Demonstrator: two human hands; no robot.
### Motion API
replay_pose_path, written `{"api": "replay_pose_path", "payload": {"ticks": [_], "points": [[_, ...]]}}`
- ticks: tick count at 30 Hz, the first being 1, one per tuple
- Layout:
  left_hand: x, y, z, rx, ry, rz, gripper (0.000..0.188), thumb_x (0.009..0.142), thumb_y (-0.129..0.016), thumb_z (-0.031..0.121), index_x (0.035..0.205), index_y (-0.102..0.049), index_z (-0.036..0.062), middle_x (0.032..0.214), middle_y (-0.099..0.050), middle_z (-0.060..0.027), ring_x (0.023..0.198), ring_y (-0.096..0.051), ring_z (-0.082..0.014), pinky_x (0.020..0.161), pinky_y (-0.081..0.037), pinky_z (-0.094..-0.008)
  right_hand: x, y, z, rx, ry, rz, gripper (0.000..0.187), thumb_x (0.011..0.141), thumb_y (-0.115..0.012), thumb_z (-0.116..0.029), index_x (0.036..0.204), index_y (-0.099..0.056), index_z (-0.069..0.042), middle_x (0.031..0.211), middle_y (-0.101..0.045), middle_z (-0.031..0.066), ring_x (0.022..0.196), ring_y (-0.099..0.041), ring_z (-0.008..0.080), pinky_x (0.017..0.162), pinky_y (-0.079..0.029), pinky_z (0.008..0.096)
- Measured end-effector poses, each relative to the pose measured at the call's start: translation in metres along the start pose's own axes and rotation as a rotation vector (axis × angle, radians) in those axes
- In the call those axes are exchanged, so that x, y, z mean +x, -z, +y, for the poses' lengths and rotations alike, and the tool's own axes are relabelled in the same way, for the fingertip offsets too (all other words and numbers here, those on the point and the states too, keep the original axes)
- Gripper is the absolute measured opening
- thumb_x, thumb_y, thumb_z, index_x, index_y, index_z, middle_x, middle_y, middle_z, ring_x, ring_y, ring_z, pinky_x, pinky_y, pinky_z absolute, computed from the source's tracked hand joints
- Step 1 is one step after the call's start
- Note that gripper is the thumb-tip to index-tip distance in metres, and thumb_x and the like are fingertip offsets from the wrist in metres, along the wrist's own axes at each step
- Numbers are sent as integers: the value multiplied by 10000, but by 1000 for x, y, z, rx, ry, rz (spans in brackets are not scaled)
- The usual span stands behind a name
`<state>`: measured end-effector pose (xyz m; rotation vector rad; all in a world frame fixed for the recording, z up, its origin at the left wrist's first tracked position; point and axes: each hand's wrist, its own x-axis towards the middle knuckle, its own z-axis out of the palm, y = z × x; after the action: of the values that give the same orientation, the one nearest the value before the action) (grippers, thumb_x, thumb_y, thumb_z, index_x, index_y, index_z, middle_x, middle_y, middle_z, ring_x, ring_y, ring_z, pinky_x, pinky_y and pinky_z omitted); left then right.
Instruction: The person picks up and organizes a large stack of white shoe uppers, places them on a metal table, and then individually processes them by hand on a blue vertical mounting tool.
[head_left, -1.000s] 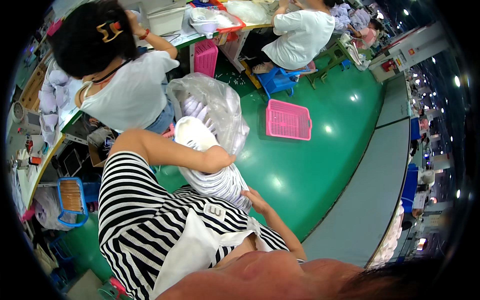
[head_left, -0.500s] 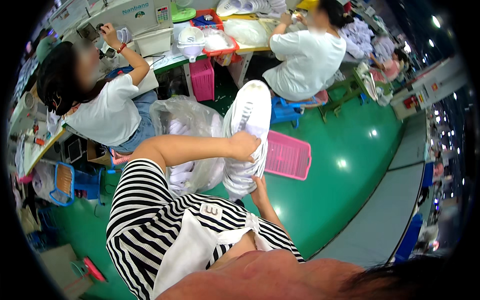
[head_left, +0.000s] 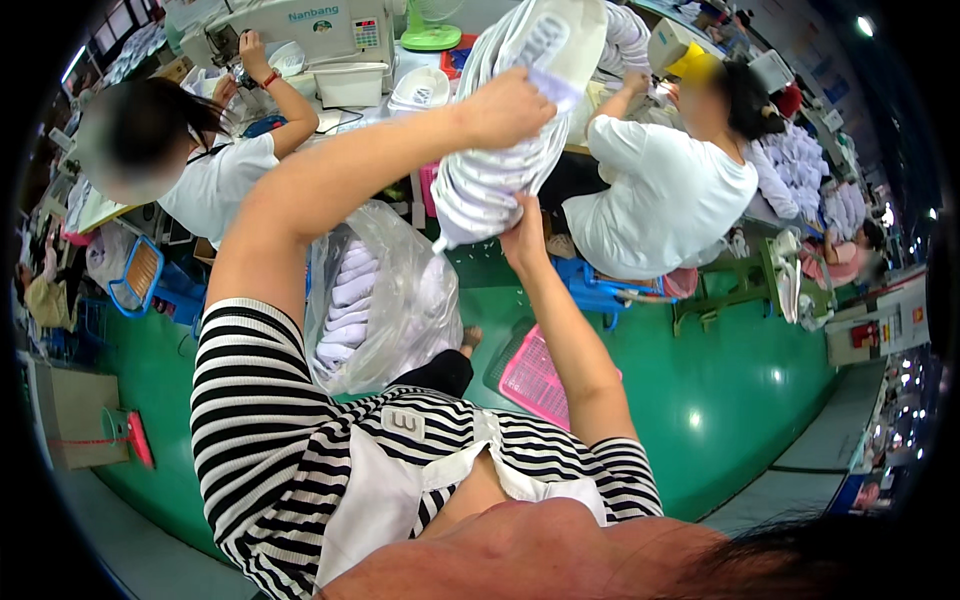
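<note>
Left hand (head_left: 508, 108), fingers gripping white cup stack (head_left: 500, 190); right hand (head_left: 524, 236), fingers partly hidden, seemingly holding lower edge against slumping.

The hands (head_left: 510, 108) have moved the white stack (head_left: 490, 190) farther forward.

White stack (head_left: 497, 178) held; pink basket (head_left: 533, 378)
</note>
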<state>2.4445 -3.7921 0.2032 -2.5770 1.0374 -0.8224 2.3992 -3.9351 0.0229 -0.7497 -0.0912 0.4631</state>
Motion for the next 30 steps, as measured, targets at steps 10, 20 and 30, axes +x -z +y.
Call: {"api": "replay_pose_path", "payload": {"ticks": [10, 20, 30], "points": [[78, -59, -194, 283, -63, 49, 164, 724, -622, 187, 835, -547, 92, 699, -580, -23, 727, -595, -197, 741, -383, -319, 282, -47, -30, 115, 57, -256, 517, 816, -500, -256, 1282, -420, -46, 1282, -506, 90, 1178, -493, 252, 993, -398, 417], [27, -267, -307, 245, 54, -358, 63, 742, -554, 127, 803, -561, 113, 694, -585, -3, 738, -602, -174, 839, -372, -359, 426, -31, 104, 347, -208, -191, 449, 844, -486, -278, 1240, -469, -67, 1249, -538, 95, 1177, -495, 248, 1009, -378, 421], [-10, -417, -320, 11, 279, -378, 210, 780, -622, 277, 926, -614, 126, 834, -579, -44, 966, -560, -227, 1128, -186, -454, 467, 5, 101, 144, -644, 2, 538, 862, -387, -409, 1298, -427, -96, 1311, -480, 126, 1194, -471, 317, 964, -370, 553]]}}
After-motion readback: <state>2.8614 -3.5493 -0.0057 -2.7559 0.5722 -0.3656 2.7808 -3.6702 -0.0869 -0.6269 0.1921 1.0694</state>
